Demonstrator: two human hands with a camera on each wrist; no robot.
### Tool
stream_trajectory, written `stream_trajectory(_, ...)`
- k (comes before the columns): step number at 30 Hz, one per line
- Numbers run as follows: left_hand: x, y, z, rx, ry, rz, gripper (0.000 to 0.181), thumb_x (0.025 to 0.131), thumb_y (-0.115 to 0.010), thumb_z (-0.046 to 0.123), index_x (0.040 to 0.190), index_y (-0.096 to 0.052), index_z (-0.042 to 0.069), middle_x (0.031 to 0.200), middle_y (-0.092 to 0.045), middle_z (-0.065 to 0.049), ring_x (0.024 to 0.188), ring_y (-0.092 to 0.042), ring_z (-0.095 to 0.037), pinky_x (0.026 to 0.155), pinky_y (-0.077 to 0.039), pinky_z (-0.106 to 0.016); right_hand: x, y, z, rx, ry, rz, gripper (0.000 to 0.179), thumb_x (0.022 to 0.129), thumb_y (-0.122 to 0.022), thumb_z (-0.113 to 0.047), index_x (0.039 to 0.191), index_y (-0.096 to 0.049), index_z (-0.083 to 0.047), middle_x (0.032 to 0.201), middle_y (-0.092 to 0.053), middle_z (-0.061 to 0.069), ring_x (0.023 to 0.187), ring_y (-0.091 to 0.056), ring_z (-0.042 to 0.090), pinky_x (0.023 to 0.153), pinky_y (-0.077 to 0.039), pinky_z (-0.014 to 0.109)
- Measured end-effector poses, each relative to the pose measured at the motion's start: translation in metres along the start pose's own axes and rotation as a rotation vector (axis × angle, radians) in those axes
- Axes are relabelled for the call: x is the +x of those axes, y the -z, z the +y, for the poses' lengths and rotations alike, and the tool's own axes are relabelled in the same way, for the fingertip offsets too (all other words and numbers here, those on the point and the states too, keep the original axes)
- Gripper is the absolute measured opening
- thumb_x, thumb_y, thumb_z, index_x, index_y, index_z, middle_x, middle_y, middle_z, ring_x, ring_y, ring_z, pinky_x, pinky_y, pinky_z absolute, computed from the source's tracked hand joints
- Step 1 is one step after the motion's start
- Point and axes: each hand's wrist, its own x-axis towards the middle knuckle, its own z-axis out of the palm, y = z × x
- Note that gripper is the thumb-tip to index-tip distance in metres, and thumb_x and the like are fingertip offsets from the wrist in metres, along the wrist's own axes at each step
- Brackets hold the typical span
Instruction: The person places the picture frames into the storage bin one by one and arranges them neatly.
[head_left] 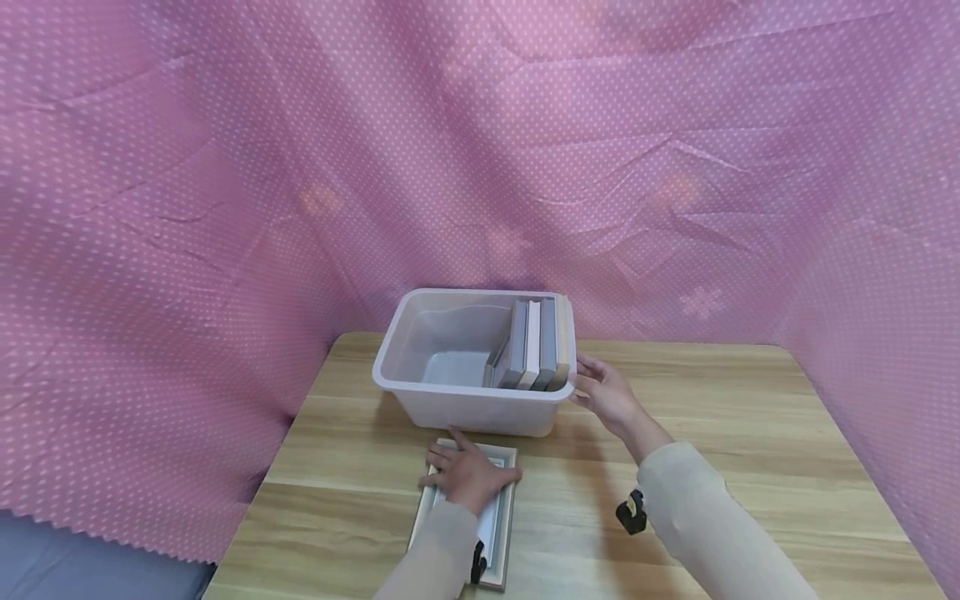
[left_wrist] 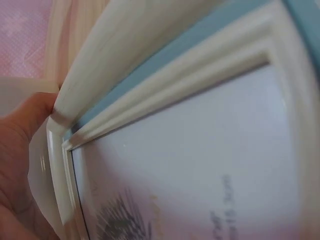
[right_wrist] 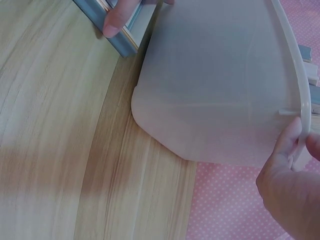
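A picture frame (head_left: 487, 533) with a pale rim, a blue-grey band and a white insert lies on the table before the plastic bin (head_left: 480, 410). My left hand (head_left: 470, 475) spans its far part, thumb at the right edge and fingers toward the left one. In the left wrist view, the thumb (left_wrist: 37, 112) touches the pale rim. My right hand (head_left: 611, 400) holds the bin's right side near the front corner. The right wrist view has its thumb (right_wrist: 287, 137) against the outside, just by the lip.
Several flat grey, white and cream frame-like pieces (head_left: 531, 346) stand on edge at the bin's right end. The bin stands toward the back of the wooden table (head_left: 712, 433). Pink dotted cloth (head_left: 480, 167) hangs behind and at both sides.
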Motion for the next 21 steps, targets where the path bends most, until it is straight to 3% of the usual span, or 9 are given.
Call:
stream_trajectory(11, -0.001, 0.012, -0.007, 0.004, -0.09, -0.039, 0.138, 0.043, -0.076, 0.076, 0.149, -0.026, 0.003, 0.139, -0.016, -0.047, 0.128, -0.015, -0.062, 0.079, -0.019, -0.088, 0.0, 0.001, 0.002, 0.009, 0.01, 0.001, 0.053, 0.097, -0.049, 0.001, 0.145, -0.027, 0.008, 0.134, -0.038, 0.024, 0.098, -0.053, 0.014, 0.081, -0.053, 0.023)
stream_trajectory(21, -0.005, 0.04, -0.015, -0.058, -0.19, -0.088, 0.111, 0.051, -0.078, 0.072, 0.143, -0.045, 0.017, 0.141, -0.012, -0.045, 0.129, -0.012, -0.061, 0.085, -0.016, -0.086, 0.001, 0.002, 0.002, 0.014, 0.011, -0.008, 0.054, 0.097, -0.049, 0.0, 0.145, -0.026, 0.007, 0.137, -0.037, 0.025, 0.101, -0.053, 0.016, 0.082, -0.053, 0.023)
